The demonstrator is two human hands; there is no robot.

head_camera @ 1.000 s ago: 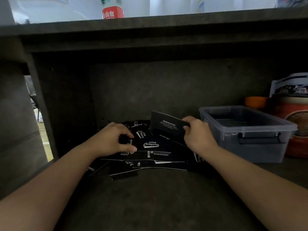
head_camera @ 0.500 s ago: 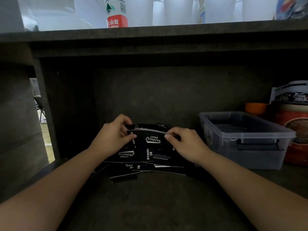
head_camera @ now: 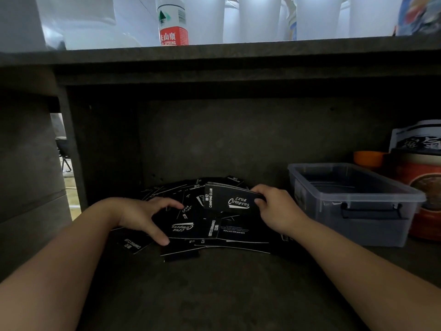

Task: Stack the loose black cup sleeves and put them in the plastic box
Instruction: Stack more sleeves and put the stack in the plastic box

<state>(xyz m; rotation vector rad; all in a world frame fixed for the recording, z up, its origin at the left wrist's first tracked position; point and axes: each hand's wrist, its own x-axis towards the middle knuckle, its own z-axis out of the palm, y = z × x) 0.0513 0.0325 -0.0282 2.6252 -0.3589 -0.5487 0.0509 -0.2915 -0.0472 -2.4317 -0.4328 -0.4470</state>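
Just right fingers around sleeves

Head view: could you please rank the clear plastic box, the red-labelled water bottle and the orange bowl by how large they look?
1. Clear plastic box
2. Red-labelled water bottle, partly cut off
3. Orange bowl, partly hidden, so unsure

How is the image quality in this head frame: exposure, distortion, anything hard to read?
Head view: the shelf recess is dim, so the black sleeve pile merges into shadow apart from white print; the top strip behind the water bottle is blown out; wide-angle bending curves the shelf edge; forearms look soft at the frame's bottom.
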